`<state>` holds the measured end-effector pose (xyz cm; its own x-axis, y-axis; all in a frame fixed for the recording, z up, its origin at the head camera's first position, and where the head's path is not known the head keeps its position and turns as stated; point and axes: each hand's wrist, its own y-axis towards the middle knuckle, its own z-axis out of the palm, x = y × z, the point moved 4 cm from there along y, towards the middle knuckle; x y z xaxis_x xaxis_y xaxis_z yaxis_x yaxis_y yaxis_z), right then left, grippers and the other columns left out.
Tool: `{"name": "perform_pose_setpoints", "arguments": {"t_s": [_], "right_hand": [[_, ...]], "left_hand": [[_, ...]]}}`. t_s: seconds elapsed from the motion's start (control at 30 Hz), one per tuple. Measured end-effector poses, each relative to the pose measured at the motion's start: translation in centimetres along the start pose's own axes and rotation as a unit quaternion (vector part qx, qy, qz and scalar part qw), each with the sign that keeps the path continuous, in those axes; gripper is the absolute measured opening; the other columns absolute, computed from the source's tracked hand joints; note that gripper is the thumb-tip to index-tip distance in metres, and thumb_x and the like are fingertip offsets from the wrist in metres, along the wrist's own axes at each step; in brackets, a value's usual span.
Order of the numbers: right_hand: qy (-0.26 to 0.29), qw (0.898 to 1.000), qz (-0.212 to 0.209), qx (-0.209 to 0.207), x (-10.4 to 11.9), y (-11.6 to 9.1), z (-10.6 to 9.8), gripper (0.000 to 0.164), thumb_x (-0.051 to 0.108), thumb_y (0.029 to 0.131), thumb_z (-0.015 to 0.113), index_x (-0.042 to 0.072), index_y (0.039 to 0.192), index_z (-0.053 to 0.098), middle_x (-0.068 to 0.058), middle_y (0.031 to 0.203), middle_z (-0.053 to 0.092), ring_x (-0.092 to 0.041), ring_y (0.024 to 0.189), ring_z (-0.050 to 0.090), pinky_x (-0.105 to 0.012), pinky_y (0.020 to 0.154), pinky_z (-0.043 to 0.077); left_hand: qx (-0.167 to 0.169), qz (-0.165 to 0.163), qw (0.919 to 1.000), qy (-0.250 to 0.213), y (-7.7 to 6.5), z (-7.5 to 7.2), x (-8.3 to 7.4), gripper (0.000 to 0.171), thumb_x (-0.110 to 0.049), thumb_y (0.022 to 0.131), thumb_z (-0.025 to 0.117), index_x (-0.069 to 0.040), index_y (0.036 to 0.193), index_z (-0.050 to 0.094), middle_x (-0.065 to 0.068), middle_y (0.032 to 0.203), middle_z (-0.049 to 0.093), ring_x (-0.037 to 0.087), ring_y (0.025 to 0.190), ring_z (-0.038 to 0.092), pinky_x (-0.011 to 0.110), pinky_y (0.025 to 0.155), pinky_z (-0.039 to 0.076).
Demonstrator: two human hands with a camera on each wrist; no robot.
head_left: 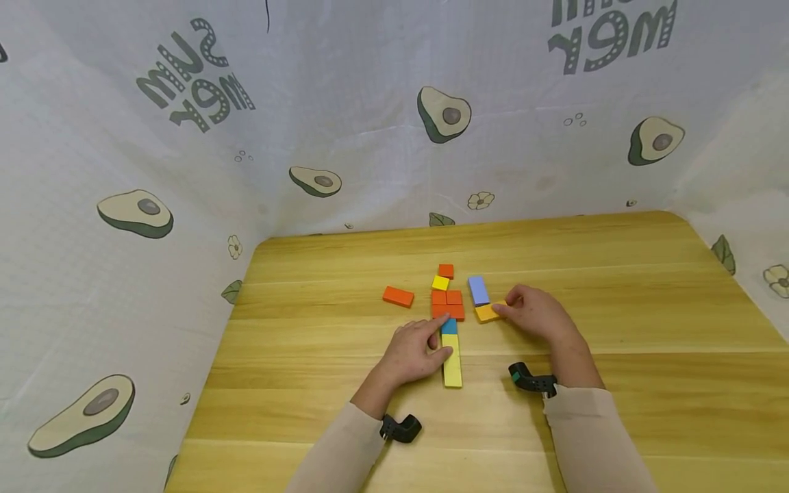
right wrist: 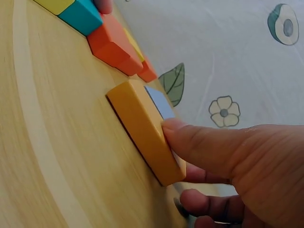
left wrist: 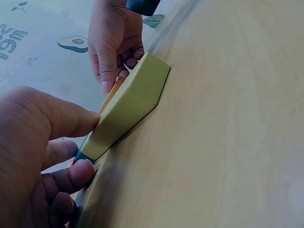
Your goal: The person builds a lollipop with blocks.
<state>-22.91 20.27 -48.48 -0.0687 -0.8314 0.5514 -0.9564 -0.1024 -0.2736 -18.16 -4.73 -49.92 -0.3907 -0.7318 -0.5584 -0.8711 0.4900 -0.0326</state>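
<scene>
With thumb and fingers my right hand (head_left: 537,313) pinches one end of an orange-yellow block (right wrist: 140,126), which lies flat on the table. A lavender block (head_left: 478,290) touches that block's far side. My left hand (head_left: 414,350) rests over a column of blocks, index finger extended onto the lower red block near the blue block (head_left: 449,327). Its thumb touches the side of the long pale yellow block (left wrist: 130,102). Above the blue block sit joined red blocks (head_left: 446,305), then a tilted yellow block (head_left: 440,283) and a small red block (head_left: 446,271).
A separate orange-red block (head_left: 398,296) lies left of the column. The wooden table (head_left: 296,383) meets a white patterned sheet (head_left: 370,123) at its back and sides. A black wrist camera (head_left: 402,428) sits at my left wrist, and another camera (head_left: 531,380) at my right.
</scene>
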Motion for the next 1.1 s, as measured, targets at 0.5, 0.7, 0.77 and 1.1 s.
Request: {"name": "perform_pose_setpoints", "arguments": {"t_s": [0.5, 0.7, 0.77, 1.1], "right_hand": [[0.004, 0.999, -0.047, -0.022, 0.8, -0.1, -0.1, 0.044, 0.034, 0.099, 0.065, 0.001, 0.128, 0.062, -0.022, 0.110, 0.063, -0.033, 0.095, 0.058, -0.048, 0.083, 0.049], [0.006, 0.997, -0.049, -0.064, 1.5, 0.1, 0.7, 0.050, 0.036, 0.097, 0.067, 0.003, 0.135, 0.061, -0.025, 0.120, 0.059, -0.039, 0.107, 0.055, -0.056, 0.092, 0.047], [0.004, 0.996, -0.054, -0.068, 1.7, 0.3, 1.0, 0.054, 0.037, 0.097, 0.067, 0.004, 0.139, 0.058, -0.025, 0.121, 0.059, -0.040, 0.109, 0.054, -0.058, 0.093, 0.047], [-0.019, 0.995, -0.091, -0.022, 2.4, 2.3, 1.4, 0.064, 0.034, 0.099, 0.062, 0.009, 0.155, 0.042, -0.020, 0.111, 0.058, -0.039, 0.103, 0.048, -0.049, 0.083, 0.045]], "left_hand": [[-0.005, 0.003, 1.0000, 0.000, -0.1, 0.1, 0.0, 0.061, -0.038, 0.096, 0.063, -0.020, 0.153, 0.050, -0.012, 0.081, 0.054, 0.004, 0.074, 0.044, 0.025, 0.076, 0.032], [-0.001, -0.001, 1.0000, -0.001, -0.1, 0.1, 0.0, 0.061, -0.039, 0.097, 0.063, -0.022, 0.154, 0.049, -0.013, 0.080, 0.052, 0.003, 0.074, 0.045, 0.026, 0.079, 0.033], [0.000, -0.003, 1.0000, 0.000, -0.1, 0.2, 0.0, 0.061, -0.039, 0.097, 0.062, -0.023, 0.154, 0.048, -0.013, 0.080, 0.052, 0.004, 0.074, 0.045, 0.026, 0.079, 0.033], [-0.003, 0.002, 1.0000, 0.001, -0.1, 0.1, 0.0, 0.061, -0.039, 0.097, 0.062, -0.021, 0.153, 0.049, -0.013, 0.081, 0.053, 0.003, 0.074, 0.045, 0.025, 0.077, 0.033]]}}
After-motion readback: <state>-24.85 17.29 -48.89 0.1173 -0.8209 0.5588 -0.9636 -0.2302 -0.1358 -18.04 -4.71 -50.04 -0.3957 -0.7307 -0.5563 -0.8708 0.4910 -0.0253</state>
